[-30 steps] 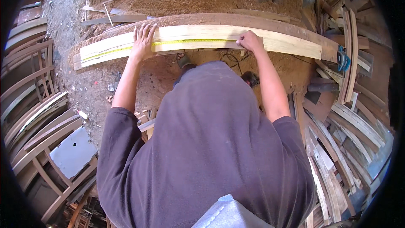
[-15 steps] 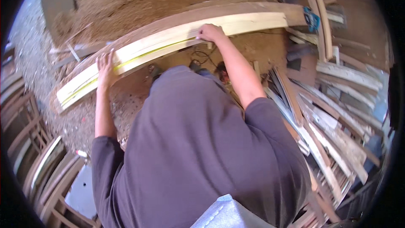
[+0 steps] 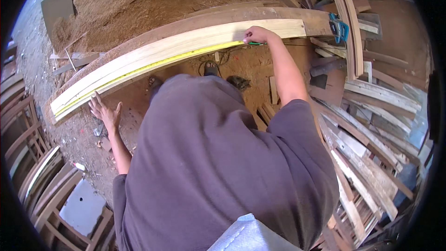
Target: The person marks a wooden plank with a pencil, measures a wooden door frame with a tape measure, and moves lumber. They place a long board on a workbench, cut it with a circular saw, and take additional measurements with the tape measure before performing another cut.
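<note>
A long pale wooden board lies on a darker bench beam. A yellow measuring tape stretches along the board near its front edge. My right hand is closed at the right end of the tape, pinching it over the board; a bit of green shows beside the fingers. My left hand is open with fingers spread, just in front of the board's left part, its fingertips close to the front edge. It holds nothing; whether a fingertip touches the wood I cannot tell.
A blue clamp-like tool sits at the beam's right end. Sawdust heaps behind the bench. Wood offcuts pile up on the right, and curved wooden frames stack at the left. A cable lies on the floor by my feet.
My right hand has slid right along the board, and more yellow tape shows. My left hand has come off the board toward me and spread its fingers.
</note>
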{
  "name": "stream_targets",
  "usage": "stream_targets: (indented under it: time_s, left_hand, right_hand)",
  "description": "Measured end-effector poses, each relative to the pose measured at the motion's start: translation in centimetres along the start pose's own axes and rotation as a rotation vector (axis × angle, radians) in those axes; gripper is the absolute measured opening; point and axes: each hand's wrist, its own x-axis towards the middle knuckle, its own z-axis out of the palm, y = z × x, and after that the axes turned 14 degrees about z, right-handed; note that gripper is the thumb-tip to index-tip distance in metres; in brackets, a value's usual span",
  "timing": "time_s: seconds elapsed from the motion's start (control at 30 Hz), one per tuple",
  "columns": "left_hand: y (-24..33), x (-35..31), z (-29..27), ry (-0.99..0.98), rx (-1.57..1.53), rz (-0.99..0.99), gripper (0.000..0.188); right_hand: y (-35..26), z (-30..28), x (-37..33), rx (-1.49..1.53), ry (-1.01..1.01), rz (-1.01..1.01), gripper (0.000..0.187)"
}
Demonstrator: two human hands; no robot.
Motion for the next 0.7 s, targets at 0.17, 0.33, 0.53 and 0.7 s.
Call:
stream_targets:
  time_s: [0.17,0.33,0.53,0.7]
  left_hand:
    - [8.5,-5.9,4.2,0.039,0.045,-0.154,0.133]
    - [16.3,-9.5,8.7,-0.077,-0.039,-0.175,0.133]
    - [18.1,-14.7,14.3,-0.134,-0.146,-0.088,0.129]
    - [17.2,-19.5,17.2,-0.279,-0.100,-0.332,0.122]
  right_hand:
    - [6.2,-2.7,-0.3,0.121,-0.065,-0.090,0.024]
    - [12.1,-3.5,-0.3,0.077,0.096,-0.045,0.025]
    - [16.9,-4.4,-1.0,0.154,0.066,-0.034,0.025]
    - [19.1,-5.7,-1.0,0.315,0.121,-0.083,0.023]
